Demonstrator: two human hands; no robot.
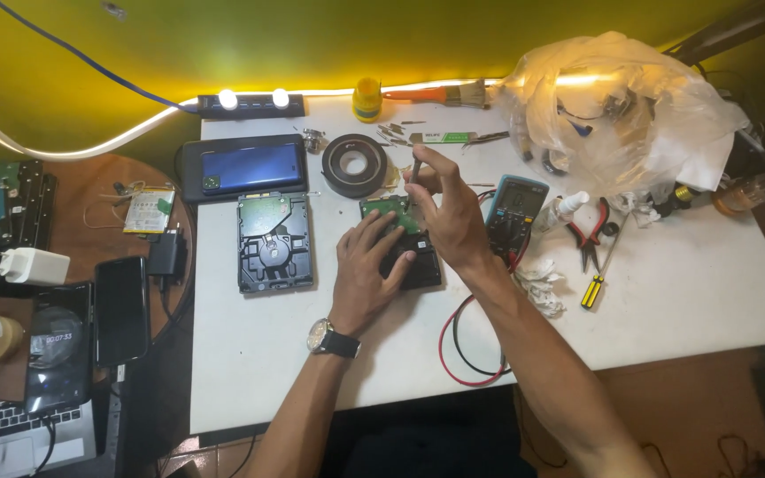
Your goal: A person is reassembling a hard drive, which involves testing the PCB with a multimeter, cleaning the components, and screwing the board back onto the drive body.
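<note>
Small drive [413,257] sits mid-table [666,292], green board [389,211] up. Left hand [367,270] flat on it, fingers spread, pinning it. Right hand [450,212] pinched shut on a thin tool [415,177], tip down at the board. Bigger drive [274,241] just left, tape roll [354,165] behind, multimeter [513,211] just right, red pliers [590,232] further right.

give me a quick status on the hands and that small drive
Left hand flat on the small hard drive, pinning it. Right hand grips a thin tool, tip on its green board. Multimeter and leads close by right.
</note>
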